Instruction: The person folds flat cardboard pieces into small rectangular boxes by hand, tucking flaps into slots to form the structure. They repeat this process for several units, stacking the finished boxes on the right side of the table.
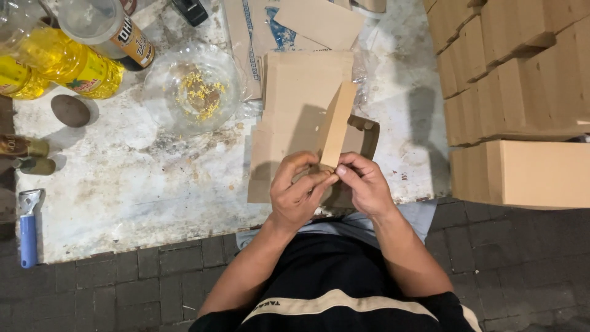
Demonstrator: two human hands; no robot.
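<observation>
Both hands meet on one small cardboard box blank (pixel 337 126). The left hand (pixel 299 193) has its grip clamped on the lower edge, thumb and fingers curled round the fold; the right hand (pixel 362 184) pinches the same corner from the other side, fingertips together on the card. The flap they hold stands upright above the grip, tilted slightly to the right, while the rest of the blank lies half open behind and under the hands.

Judging by this, the step in hand is folding a flat blank into a box, and the corner is only partly formed; the next move would call for pressing the upright flap over and tucking its tab in without creasing the card.

Just beyond the grip lies a stack of flat blanks (pixel 301 80) on the stained surface (pixel 123 184). Farther left sits a clear plastic bowl (pixel 193 86) with yellow crumbs; to the right, well apart, rise finished boxes (pixel 522 92).
</observation>
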